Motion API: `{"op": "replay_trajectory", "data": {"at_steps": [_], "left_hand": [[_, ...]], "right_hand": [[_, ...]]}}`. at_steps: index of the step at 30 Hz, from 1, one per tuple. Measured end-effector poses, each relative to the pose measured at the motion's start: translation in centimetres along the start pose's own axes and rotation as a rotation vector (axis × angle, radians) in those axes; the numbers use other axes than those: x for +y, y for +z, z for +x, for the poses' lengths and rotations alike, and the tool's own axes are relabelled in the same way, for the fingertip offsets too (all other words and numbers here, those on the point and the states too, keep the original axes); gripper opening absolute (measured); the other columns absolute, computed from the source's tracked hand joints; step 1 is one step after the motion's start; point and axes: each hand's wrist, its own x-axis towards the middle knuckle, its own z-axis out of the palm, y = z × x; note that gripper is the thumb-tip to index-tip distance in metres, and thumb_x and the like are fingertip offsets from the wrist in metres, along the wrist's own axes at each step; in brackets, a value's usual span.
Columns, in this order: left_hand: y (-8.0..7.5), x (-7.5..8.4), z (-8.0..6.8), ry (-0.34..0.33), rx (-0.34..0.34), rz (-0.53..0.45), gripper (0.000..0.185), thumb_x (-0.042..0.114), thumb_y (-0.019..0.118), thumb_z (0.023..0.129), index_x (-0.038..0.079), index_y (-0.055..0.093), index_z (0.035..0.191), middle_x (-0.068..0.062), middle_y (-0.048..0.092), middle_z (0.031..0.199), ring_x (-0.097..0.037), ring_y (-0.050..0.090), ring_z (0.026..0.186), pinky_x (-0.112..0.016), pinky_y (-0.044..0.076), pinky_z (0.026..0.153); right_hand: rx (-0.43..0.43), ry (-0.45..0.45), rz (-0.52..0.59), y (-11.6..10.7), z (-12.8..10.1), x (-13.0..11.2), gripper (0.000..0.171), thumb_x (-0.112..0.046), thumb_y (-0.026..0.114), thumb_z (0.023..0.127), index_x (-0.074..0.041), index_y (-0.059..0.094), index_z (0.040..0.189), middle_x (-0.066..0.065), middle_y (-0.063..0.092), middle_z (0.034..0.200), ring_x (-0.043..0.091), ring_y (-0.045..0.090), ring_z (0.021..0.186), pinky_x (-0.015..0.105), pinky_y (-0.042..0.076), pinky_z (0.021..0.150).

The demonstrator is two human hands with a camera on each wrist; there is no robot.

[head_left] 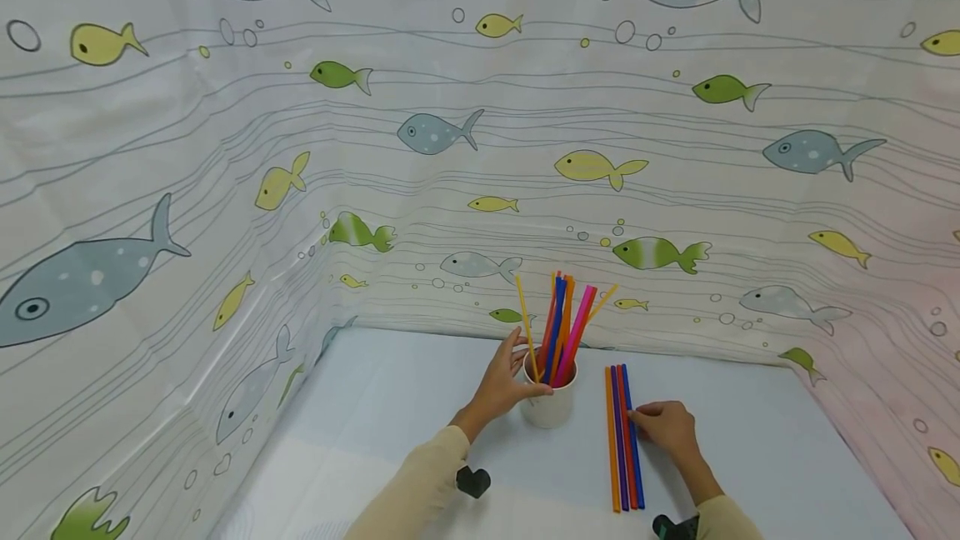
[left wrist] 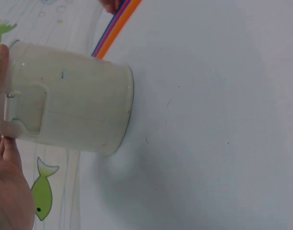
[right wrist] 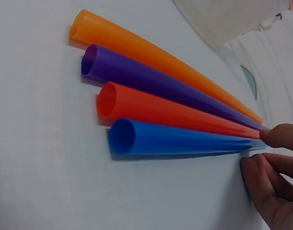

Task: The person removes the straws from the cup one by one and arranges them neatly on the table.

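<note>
In the head view, soft, even light falls on the off-white cylindrical cup point(head_left: 548, 412); far to its right, the white fish-printed sheet point(head_left: 885, 357) takes a pinkish tint. Both wrist views are dimmer and greyer. In the left one, a blurry shadow spreads over the smooth white tabletop point(left wrist: 208, 143) near the cup's base. In the right one, pale glare streaks the glossy blue tube point(right wrist: 184, 140), apart from the cup.

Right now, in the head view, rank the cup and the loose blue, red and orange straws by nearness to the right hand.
1. Blue straw: rightmost, at the right hand.
2. Red straw: just left of blue.
3. Orange straw: leftmost loose one.
4. Cup: farther left.
</note>
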Motion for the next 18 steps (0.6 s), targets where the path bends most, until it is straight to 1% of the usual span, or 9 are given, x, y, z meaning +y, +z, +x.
{"op": "replay_trajectory", "data": {"at_steps": [5, 9, 14, 18], "left_hand": [[0.03, 0.11, 0.07, 0.003, 0.001, 0.003, 0.108, 0.023, 0.085, 0.076, 0.021, 0.014, 0.156, -0.002, 0.037, 0.145, -0.018, 0.042, 0.135, -0.031, 0.037, 0.108], [-0.03, 0.21, 0.11, 0.016, 0.008, 0.018, 0.109, 0.022, 0.086, 0.075, 0.020, 0.014, 0.157, -0.002, 0.037, 0.145, -0.017, 0.044, 0.133, -0.031, 0.037, 0.108], [-0.06, -0.02, 0.10, 0.017, 0.003, 0.008, 0.110, 0.022, 0.087, 0.074, 0.020, 0.013, 0.157, -0.003, 0.038, 0.145, -0.019, 0.043, 0.134, -0.031, 0.036, 0.109], [-0.04, -0.33, 0.10, 0.013, -0.001, 0.000, 0.111, 0.023, 0.087, 0.074, 0.022, 0.013, 0.157, -0.002, 0.038, 0.144, -0.019, 0.043, 0.134, -0.031, 0.036, 0.109]], "right_hand": [[0.003, 0.011, 0.008, -0.13, 0.02, 0.17, 0.031, -0.019, 0.073, 0.086, 0.010, 0.071, 0.094, 0.006, 0.068, 0.071, 0.014, 0.062, 0.060, 0.028, 0.055, 0.053], [0.017, 0.010, 0.015, -0.19, 0.02, 0.24, 0.033, -0.021, 0.073, 0.086, 0.010, 0.071, 0.095, 0.006, 0.069, 0.071, 0.015, 0.063, 0.060, 0.028, 0.055, 0.053], [0.051, -0.008, 0.006, -0.20, 0.00, 0.00, 0.033, -0.023, 0.073, 0.087, 0.008, 0.072, 0.097, 0.006, 0.069, 0.073, 0.015, 0.062, 0.062, 0.027, 0.052, 0.052], [0.086, -0.034, 0.024, -0.16, 0.24, -0.66, 0.031, -0.023, 0.072, 0.089, 0.005, 0.072, 0.100, 0.007, 0.069, 0.078, 0.015, 0.063, 0.064, 0.026, 0.051, 0.052]]}}
